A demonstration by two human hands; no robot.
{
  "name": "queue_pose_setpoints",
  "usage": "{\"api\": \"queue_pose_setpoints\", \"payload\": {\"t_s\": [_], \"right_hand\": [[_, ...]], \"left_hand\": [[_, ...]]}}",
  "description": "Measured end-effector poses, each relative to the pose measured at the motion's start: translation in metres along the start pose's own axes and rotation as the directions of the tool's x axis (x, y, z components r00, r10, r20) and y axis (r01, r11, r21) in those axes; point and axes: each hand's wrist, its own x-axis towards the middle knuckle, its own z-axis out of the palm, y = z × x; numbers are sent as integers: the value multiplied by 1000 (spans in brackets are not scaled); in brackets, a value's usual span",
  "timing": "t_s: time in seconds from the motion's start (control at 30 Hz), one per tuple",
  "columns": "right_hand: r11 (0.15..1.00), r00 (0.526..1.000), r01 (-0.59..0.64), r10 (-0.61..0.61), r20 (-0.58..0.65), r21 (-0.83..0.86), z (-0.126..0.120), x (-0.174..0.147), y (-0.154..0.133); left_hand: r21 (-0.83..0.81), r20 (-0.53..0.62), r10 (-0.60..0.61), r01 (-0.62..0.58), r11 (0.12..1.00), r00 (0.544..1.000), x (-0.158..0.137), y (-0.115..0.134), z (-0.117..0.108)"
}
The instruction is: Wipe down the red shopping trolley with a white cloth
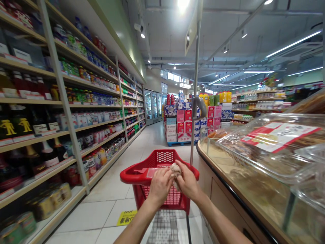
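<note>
My left hand and my right hand meet over the near rim of a red plastic shopping basket. Between their fingers is a small, whitish, crumpled thing, too unclear to name. Both hands are closed around it, the left from one side and the right from the other. A pinkish flat panel lies across the near part of the basket. My hands hide part of the basket's inside.
Shelves of bottles and cans line the left. On the right, a counter bears clear plastic food boxes. Stacked cartons and a metal pole stand ahead. A yellow floor sticker lies on the tiles.
</note>
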Motion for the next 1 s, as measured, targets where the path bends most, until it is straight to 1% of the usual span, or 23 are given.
{"api": "queue_pose_setpoints", "payload": {"t_s": [0.07,0.1,0.17,0.2,0.23,0.27,0.33,0.37,0.43,0.47,0.5,0.53,0.57,0.6,0.67,0.7,0.73,0.77,0.8,0.87,0.9,0.93,1.0], "right_hand": [[972,998,42,-32,46,-229,1,0,1],[958,999,35,-25,39,-284,1,0,0],[953,1000,-7,-3,-30,-303,2,1,-3],[957,998,-19,3,-56,-288,2,2,-5],[963,998,-23,5,-68,-267,1,2,-7],[970,997,-24,6,-72,-243,1,4,-8],[981,995,-40,21,-97,-190,-1,6,-8],[984,992,-55,35,-119,-168,-2,7,-8],[984,984,-86,60,-166,-154,-5,8,-5],[982,981,-94,63,-183,-164,-6,8,-4],[979,981,-92,58,-185,-182,-8,8,-2],[976,984,-80,44,-175,-203,-9,7,-1],[973,988,-60,26,-153,-223,-10,6,-1],[970,991,-42,11,-131,-238,-10,5,-1],[969,993,-38,10,-114,-243,-9,4,-3],[969,992,-50,21,-120,-241,-8,4,-5],[969,991,-63,34,-127,-238,-7,4,-7],[969,990,-72,42,-132,-236,-6,5,-8],[969,991,-72,42,-128,-237,-5,7,-9],[971,993,-62,37,-112,-233,-5,8,-9],[973,993,-64,41,-107,-222,-6,9,-8],[976,994,-67,48,-96,-208,-8,9,-7],[982,998,-50,44,-35,-184,-12,8,-6]], "left_hand": [[-12,-38,-48,47,999,998,4,-16,-8],[-8,-71,-100,100,995,992,8,-26,-14],[14,-161,-216,221,975,963,16,-43,-25],[20,-189,-249,257,966,950,19,-47,-28],[18,-184,-247,254,967,951,22,-47,-29],[7,-144,-207,210,978,968,23,-43,-27],[-41,-16,-48,47,998,999,24,-22,-17],[-68,34,38,-36,997,999,22,-9,-10],[-85,68,151,-145,986,986,19,12,0],[-75,66,175,-170,983,982,17,15,2],[-54,63,185,-182,982,981,14,13,1],[-25,63,180,-179,984,982,11,5,-2],[14,57,153,-154,988,987,8,-8,-8],[61,40,101,-103,993,994,4,-23,-14],[142,-35,-47,52,989,998,-1,-49,-25],[156,-67,-97,106,982,993,-3,-56,-28],[156,-84,-112,124,980,990,-4,-57,-28],[142,-83,-94,105,984,992,-4,-51,-25],[117,-64,-47,54,992,997,-3,-41,-20],[46,-9,75,-75,996,997,1,-13,-7],[0,25,120,-120,993,993,2,0,-1],[-49,50,144,-142,989,988,3,9,3],[-154,82,144,-130,979,986,4,16,4]]}}
